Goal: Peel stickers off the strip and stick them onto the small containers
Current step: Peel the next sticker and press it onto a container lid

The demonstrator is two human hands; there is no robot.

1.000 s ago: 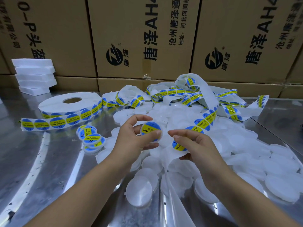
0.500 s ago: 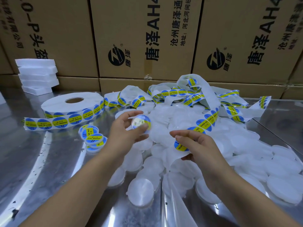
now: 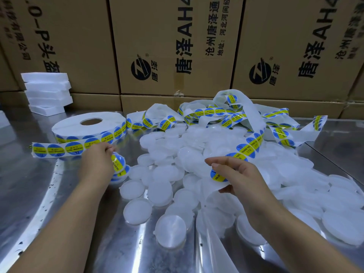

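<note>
Head view. The left hand (image 3: 96, 164) has its fingers (image 3: 107, 149) curled round a labelled container (image 3: 118, 163) and grips it tilted on edge, with the blue-and-yellow sticker face turned to the right. The fingertips are blurred. Close under those fingers a small heap of finished containers (image 3: 123, 174) lies on the bench (image 3: 39, 194); I cannot tell whether the held one touches it. Just beyond the left fingers the loose end of the roll (image 3: 88, 126) of stickers lies flat.

The right hand (image 3: 238, 180) pinches the sticker strip (image 3: 249, 146) between its thumb and fingers (image 3: 218, 160). One sticker (image 3: 216, 175) sits right below the thumb tip. From the pinch the strip climbs away to the right, then loops into a tangle on the far side of the bench. Bare backing trails down from the fingers toward the near edge.

The heap of plain containers (image 3: 197, 154), round and white, lies between the two sets of fingers and spreads beyond and to the right of the right ones. Well beyond everything stand cardboard boxes (image 3: 173, 46). A stack of foam blocks (image 3: 47, 91) is far off to the left of the left fingers.
</note>
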